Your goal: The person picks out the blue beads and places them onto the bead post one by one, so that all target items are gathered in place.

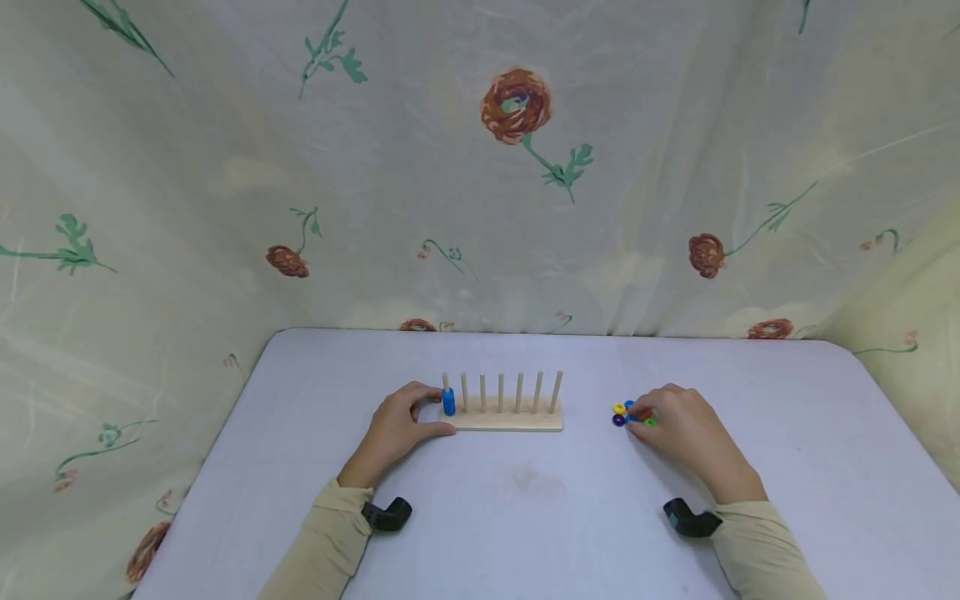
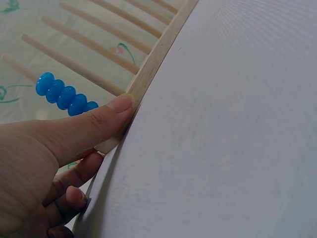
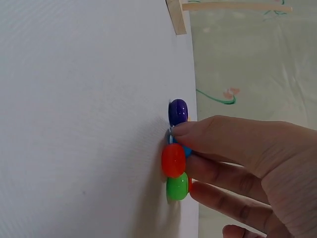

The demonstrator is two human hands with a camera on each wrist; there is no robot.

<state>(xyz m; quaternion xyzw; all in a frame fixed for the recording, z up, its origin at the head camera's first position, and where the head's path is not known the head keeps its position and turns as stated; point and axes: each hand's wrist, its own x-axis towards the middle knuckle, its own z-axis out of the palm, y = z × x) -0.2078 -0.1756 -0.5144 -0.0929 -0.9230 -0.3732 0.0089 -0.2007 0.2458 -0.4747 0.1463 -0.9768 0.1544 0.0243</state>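
A wooden peg board [image 1: 502, 422] with a row of upright pegs stands on the table. Several blue beads [image 1: 448, 402] are stacked on its leftmost peg. My left hand [image 1: 397, 423] grips the board's left end, the thumb [image 2: 120, 102] lying along the front edge of the base. To the right of the board, my right hand [image 1: 684, 427] reaches into a small cluster of loose beads and pinches a blue bead [image 3: 186, 150]. Around its fingertips sit a purple bead [image 3: 178, 112], a red bead [image 3: 173, 160], a green bead [image 3: 177, 187] and a yellow bead [image 1: 618, 408]. The hand partly hides the cluster.
A white cloth covers the table [image 1: 525, 533]. Behind it hangs a flowered curtain [image 1: 600, 250], close to the table's back edge. Each wrist wears a black camera mount, one on the left [image 1: 387, 514] and one on the right [image 1: 692, 518].
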